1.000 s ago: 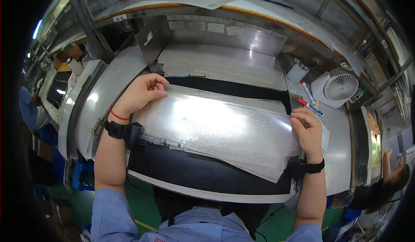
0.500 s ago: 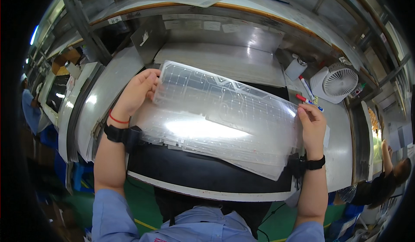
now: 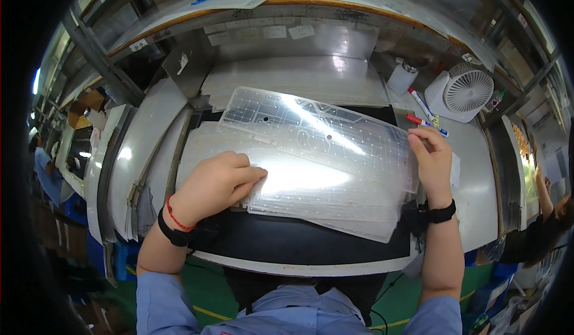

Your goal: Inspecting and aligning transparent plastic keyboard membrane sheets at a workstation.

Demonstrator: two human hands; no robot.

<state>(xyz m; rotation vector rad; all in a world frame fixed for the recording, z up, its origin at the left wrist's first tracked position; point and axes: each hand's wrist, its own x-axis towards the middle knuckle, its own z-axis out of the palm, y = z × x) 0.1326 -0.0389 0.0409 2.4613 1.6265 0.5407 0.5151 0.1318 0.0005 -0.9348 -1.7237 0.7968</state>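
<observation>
A clear plastic sheet with printed circuit lines lies slanted over a loose stack of similar clear sheets. Its upper right corner is pinched between the thumb and fingers of my right hand. My left hand is over the left part of the stack, thumb and forefinger pressed together. What those fingertips hold, if anything, I cannot make out. Bright glare hides part of the stack's surface. Beneath the stack is a black mat.
Behind the mat lies a pile of flat grey sheets under a shelf. To the right are markers, a bottle and a white fan. More stacked sheets stand left. People are at both sides.
My left hand has let go of the printed sheet's left end and moved down and right over the stack. The sheet has settled lower; my right hand keeps its corner.
</observation>
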